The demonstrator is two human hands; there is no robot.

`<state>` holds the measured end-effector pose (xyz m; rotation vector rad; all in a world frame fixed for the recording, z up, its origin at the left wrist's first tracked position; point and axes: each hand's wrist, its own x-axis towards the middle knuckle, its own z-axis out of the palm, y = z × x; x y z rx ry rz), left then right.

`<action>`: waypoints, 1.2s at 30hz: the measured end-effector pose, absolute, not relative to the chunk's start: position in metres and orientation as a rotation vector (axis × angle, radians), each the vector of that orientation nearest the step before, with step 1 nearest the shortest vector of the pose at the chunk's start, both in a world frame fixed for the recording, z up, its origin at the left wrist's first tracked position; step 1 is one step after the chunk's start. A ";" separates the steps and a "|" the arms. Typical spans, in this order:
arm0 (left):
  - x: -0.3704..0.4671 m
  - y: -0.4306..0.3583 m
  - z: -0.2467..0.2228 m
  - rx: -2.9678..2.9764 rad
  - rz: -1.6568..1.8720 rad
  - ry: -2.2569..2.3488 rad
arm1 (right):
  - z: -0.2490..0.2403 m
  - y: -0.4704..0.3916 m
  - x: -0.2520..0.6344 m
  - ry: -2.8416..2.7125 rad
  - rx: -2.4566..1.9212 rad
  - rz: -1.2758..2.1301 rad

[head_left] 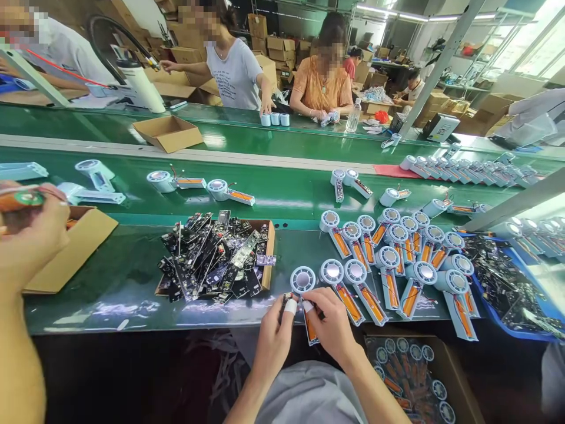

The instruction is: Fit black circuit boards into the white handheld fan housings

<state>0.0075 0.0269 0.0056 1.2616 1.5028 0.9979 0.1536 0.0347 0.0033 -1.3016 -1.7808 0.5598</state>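
At the bench's front edge, my two hands meet over a light-blue handheld fan body (pixel 302 280) with a round grille and an orange strip along its open handle. My left hand (pixel 276 333) is closed, a narrow dark circuit board (pixel 286 299) pinched between white-covered thumb and fingers. Closed too, my right hand (pixel 332 327) has its fingertips at the neck of the fan body; what they pinch is mostly hidden, with something dark showing beneath. Left of my hands, a heap of black circuit boards (pixel 212 259) overflows a shallow cardboard box (pixel 268 253). Several similar fan bodies (pixel 355 272) lie to the right.
A co-worker's hand (pixel 39 241) at left holds a blurred orange-green thing above a cardboard box (pixel 75 259). At right, a blue tray (pixel 498 306) holds more boards. Below the bench, a carton (pixel 459 383) contains fan bodies. Beyond a green conveyor (pixel 282 200), other people work.
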 end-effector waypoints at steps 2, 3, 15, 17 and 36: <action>0.007 0.025 0.003 1.274 0.974 1.489 | 0.004 0.034 0.153 -1.883 -1.266 0.457; 0.007 0.025 0.003 1.285 0.967 1.488 | 0.005 0.034 0.153 -1.915 -1.277 0.417; 0.006 0.022 -0.006 1.731 0.999 1.522 | 0.013 0.033 0.149 -2.033 -1.323 0.354; 0.005 0.022 -0.009 1.825 0.991 1.522 | 0.014 0.033 0.148 -2.059 -1.341 0.324; -0.017 0.037 -0.006 2.124 0.676 1.325 | 0.020 0.051 0.167 -2.199 -1.252 0.556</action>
